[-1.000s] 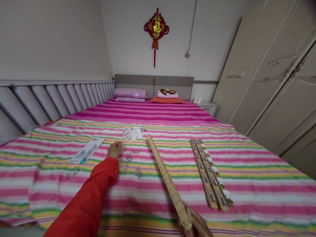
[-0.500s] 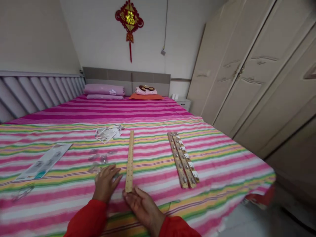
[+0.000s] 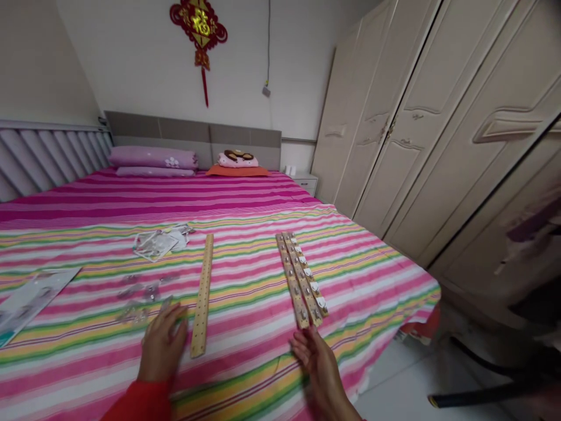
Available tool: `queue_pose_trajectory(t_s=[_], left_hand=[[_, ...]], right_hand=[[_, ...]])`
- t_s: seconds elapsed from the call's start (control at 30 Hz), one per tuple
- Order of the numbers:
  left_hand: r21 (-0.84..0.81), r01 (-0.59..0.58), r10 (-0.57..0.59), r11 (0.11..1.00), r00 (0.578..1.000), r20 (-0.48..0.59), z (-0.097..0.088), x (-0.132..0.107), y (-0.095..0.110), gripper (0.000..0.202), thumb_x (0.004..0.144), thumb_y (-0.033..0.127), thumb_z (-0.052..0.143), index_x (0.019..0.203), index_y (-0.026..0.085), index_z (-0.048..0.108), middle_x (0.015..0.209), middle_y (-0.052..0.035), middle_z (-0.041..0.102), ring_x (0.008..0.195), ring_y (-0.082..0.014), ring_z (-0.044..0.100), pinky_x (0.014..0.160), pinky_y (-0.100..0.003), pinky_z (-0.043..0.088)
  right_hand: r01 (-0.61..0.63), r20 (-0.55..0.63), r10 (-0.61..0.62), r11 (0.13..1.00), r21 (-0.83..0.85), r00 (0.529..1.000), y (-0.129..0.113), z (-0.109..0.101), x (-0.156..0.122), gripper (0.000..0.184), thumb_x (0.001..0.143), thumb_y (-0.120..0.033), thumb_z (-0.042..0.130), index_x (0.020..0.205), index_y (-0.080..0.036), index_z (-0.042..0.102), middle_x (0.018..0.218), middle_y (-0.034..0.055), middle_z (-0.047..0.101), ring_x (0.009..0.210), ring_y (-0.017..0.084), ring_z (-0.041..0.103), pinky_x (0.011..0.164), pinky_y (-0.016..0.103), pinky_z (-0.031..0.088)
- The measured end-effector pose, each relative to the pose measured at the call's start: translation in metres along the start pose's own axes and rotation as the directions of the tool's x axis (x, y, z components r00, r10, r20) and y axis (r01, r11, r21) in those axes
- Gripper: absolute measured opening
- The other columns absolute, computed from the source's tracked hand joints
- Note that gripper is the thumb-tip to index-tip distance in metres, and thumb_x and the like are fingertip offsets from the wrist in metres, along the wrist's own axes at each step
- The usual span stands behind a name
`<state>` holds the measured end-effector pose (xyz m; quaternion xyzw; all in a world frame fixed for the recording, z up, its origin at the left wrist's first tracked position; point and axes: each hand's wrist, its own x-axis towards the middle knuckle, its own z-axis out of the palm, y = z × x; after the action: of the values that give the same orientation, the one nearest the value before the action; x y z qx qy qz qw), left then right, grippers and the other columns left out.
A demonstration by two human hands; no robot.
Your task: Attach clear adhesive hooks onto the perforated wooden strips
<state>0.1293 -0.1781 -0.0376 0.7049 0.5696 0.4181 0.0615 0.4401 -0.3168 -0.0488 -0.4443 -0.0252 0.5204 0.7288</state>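
Observation:
A bare wooden strip (image 3: pixel 202 298) with rows of small holes lies lengthwise on the striped sheet. My left hand (image 3: pixel 163 339) rests palm down just left of its near end, fingers stretched out and apart from it. Beyond those fingertips are several small clear packets or pieces (image 3: pixel 140 295), too blurred to name. To the right, wooden strips (image 3: pixel 302 286) lie side by side, bearing metal fittings and, along the right edge, round white pieces. My right hand (image 3: pixel 319 359) is at their near end, palm turned inward, fingers extended by the strip ends; firm contact cannot be made out.
A pile of packets and cards (image 3: pixel 160 242) lies farther back on the bed (image 3: pixel 245 257). At the left is a long clear package (image 3: pixel 37 298). The bed's right edge drops to a tiled floor; a wardrobe (image 3: pixel 416 134) stands beyond it.
My right hand has left the near end of the bare strip and moved right to the fitted strips. My left hand stays near the clear pieces. The view has turned right.

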Motion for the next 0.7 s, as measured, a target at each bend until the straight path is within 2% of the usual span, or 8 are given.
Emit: queue_pose_trajectory(t_s=[0.1,0.2,0.33,0.47,0.57,0.7], left_hand=[[-0.074,0.021,-0.020,0.997,1.000,0.010,0.003,-0.019,0.023,0.033,0.076,0.045,0.047,0.095,0.027,0.067,0.112,-0.0082,0.065,0.108,-0.0292,0.057,0.095,-0.046,0.044],[-0.116,0.043,-0.041,0.992,0.999,0.017,-0.002,-0.034,0.035,0.029,0.076,0.045,0.050,0.092,0.029,0.068,0.112,-0.0071,0.066,0.108,-0.0286,0.058,0.094,-0.047,0.046],[-0.190,0.087,-0.088,0.978,0.996,0.007,-0.012,-0.044,0.041,0.026,0.073,0.046,0.054,0.087,0.031,0.069,0.108,-0.0065,0.067,0.106,-0.0286,0.059,0.094,-0.047,0.047],[-0.304,0.176,-0.182,0.936,0.983,0.007,-0.015,-0.049,0.053,0.026,0.069,0.051,0.059,0.081,0.030,0.070,0.104,-0.0067,0.068,0.102,-0.0277,0.061,0.092,-0.045,0.049],[-0.427,0.289,-0.292,0.857,0.955,0.059,-0.011,-0.053,0.067,0.034,0.066,0.057,0.062,0.080,0.027,0.071,0.102,-0.0083,0.069,0.096,-0.0266,0.064,0.084,-0.040,0.053],[-0.532,0.483,-0.447,0.696,0.871,0.205,-0.005,-0.057,0.084,0.048,0.060,0.065,0.063,0.083,0.023,0.070,0.085,-0.0063,0.070,0.078,-0.0221,0.065,0.066,-0.031,0.054]], right_hand=[[-0.046,0.030,0.043,0.992,0.114,0.999,-0.004,0.006,0.010,0.037,0.065,-0.041,0.079,0.085,-0.013,0.063,0.079,0.0093,0.074,0.076,0.021,0.072,0.072,0.030,0.060],[-0.122,0.075,0.107,0.965,0.230,0.991,-0.001,0.008,0.021,0.029,0.065,-0.031,0.081,0.080,-0.013,0.063,0.080,0.0093,0.073,0.081,0.019,0.072,0.077,0.027,0.059],[-0.239,0.210,0.184,0.929,0.283,0.960,0.002,0.005,0.033,0.022,0.067,-0.020,0.080,0.079,-0.011,0.064,0.080,0.0086,0.071,0.072,0.012,0.069,0.066,0.017,0.057],[-0.303,0.372,0.190,0.913,0.272,0.909,-0.001,0.008,0.033,0.015,0.071,-0.015,0.077,0.075,-0.013,0.062,0.069,0.0010,0.063,0.057,0.007,0.059,0.054,0.015,0.053],[-0.332,0.447,0.204,0.915,0.229,0.871,-0.002,0.021,0.024,0.013,0.073,-0.015,0.074,0.073,-0.015,0.061,0.066,-0.0018,0.058,0.054,0.006,0.054,0.052,0.015,0.050],[-0.333,0.470,0.215,0.924,0.185,0.856,0.009,0.048,0.007,0.015,0.071,-0.021,0.077,0.075,-0.016,0.064,0.064,-0.0027,0.057,0.054,0.007,0.052,0.052,0.016,0.048]])
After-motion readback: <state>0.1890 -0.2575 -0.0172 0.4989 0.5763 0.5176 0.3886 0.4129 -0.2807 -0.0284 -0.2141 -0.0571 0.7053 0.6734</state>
